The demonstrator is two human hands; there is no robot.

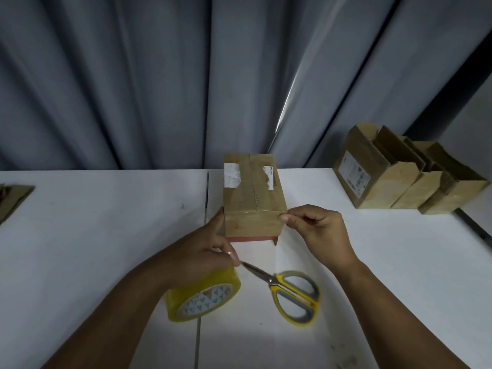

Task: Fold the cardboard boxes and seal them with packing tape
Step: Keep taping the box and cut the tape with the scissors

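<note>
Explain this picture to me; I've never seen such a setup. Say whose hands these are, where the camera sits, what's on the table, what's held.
There is no machine: a person works bare-handed, and one camera on their head looks down at the table. The right hand pinches the near right corner of a closed cardboard box; the left hand touches its near left corner. In front lie a yellow tape roll and yellow-handled scissors, neither held. Open boxes stand at the right, flat cardboard at the far left.

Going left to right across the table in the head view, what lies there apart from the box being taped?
flattened cardboard → tape roll → scissors → row of open boxes
</note>
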